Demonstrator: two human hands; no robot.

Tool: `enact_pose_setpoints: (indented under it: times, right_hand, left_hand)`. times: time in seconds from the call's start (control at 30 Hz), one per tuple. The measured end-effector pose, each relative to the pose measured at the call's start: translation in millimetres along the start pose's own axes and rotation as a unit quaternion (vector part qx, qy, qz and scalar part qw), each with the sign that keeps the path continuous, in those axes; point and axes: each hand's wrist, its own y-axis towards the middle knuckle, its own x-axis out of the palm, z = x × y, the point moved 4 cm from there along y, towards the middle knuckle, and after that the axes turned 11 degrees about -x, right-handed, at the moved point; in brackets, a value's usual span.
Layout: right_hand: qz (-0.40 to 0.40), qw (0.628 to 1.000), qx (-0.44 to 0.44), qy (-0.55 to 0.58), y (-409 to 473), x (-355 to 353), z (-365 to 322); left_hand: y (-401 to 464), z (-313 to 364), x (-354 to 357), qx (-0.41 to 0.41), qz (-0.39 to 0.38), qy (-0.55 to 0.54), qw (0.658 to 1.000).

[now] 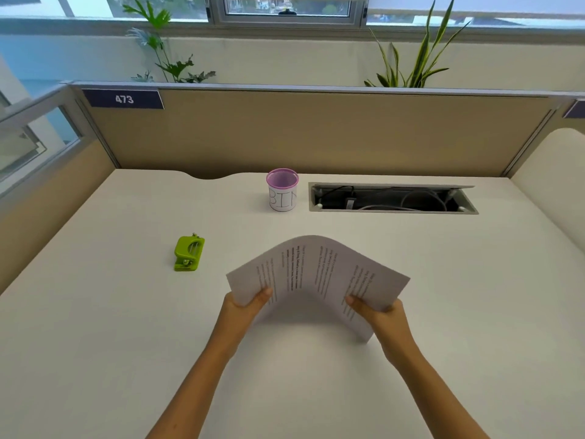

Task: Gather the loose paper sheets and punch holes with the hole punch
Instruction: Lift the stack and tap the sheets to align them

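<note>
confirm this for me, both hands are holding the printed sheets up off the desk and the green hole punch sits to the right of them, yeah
Not quite. The head view shows the left hand and right hand holding the printed sheets up off the desk, but the green hole punch sits to the left of them, not the right, untouched.

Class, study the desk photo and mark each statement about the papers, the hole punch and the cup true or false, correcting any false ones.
1. Both hands hold the paper sheets. True: left hand, right hand.
2. The hole punch is red. False: it is green.
3. The hole punch lies on the desk, left of the sheets. True.
4. The sheets lie flat on the desk. False: they are lifted and arched.
5. The cup lies tipped over. False: it stands upright.
</note>
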Motion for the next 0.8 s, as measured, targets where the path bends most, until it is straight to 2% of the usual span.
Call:
enact_pose_setpoints:
  times: [0.2,0.27,0.33,0.43,0.53,0.63,0.7,0.8]
  right_hand:
    - [-0.011,0.998,0.02,-0.054,13.2,-24.7,10.9]
    - [-0.042,0.995,0.03,-0.083,23.9,-38.7,5.7]
    - [-0.082,0.991,0.043,-0.097,33.8,-53.1,0.3]
    - [-0.079,0.994,0.057,-0.048,43.9,-72.1,-6.1]
    - [-0.034,0.993,0.088,0.07,42.9,-74.0,-2.4]
    - [-0.033,0.981,0.104,0.161,29.5,-47.3,6.8]
    - [-0.021,0.977,0.114,0.177,16.5,-20.5,13.1]
    - [0.003,0.985,0.109,0.136,-1.4,19.1,22.7]
  left_hand:
    - [1.2,-7.0,-0.9,-0.049,0.029,0.005,0.998]
    - [-0.1,-8.0,-1.5,-0.079,0.014,0.002,0.997]
    - [-4.1,-12.3,0.7,-0.122,-0.032,-0.015,0.992]
    - [-13.4,-21.9,4.8,-0.167,-0.07,-0.077,0.981]
    - [-23.1,-31.9,12.1,-0.186,-0.034,-0.153,0.97]
    - [-31.6,-37.9,29.0,-0.191,-0.028,-0.231,0.954]
    - [-37.0,-41.0,40.2,-0.193,-0.018,-0.273,0.942]
    - [-43.3,-43.7,55.7,-0.177,-0.021,-0.321,0.93]
